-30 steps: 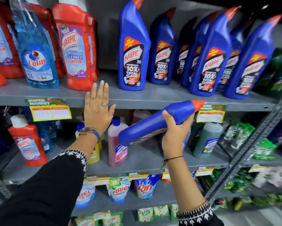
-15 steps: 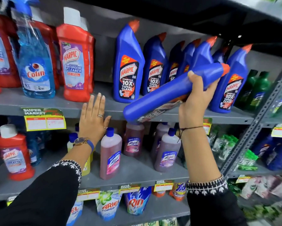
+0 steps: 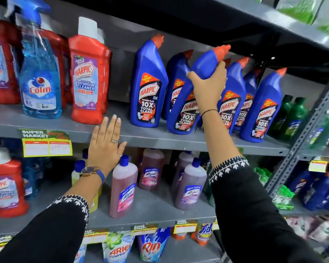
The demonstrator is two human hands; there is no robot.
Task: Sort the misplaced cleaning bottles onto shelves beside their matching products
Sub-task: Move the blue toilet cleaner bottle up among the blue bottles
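Note:
My right hand [image 3: 209, 86] grips a blue Harpic toilet-cleaner bottle [image 3: 186, 109] by its neck. The bottle stands almost upright, tilted slightly, with its base on the upper grey shelf [image 3: 140, 138] among several matching blue Harpic bottles [image 3: 147, 86]. My left hand [image 3: 105, 147] rests flat and open against the shelf's front edge, holding nothing. A blue Colin spray bottle [image 3: 39, 76] stands among red Harpic bathroom cleaner bottles [image 3: 86, 78] at the left of the same shelf.
Green bottles [image 3: 291, 118] sit at the right end of the upper shelf. Below are pink Lizol bottles [image 3: 122, 188], a red Harpic bottle [image 3: 5, 183] and yellow bottles. Detergent pouches [image 3: 118, 247] fill the bottom shelf. A perforated metal upright [image 3: 300, 141] slants on the right.
My right hand has raised the blue Harpic bottle from lying sideways to nearly upright and set it into the row on the upper shelf. My left hand has stayed at the shelf edge.

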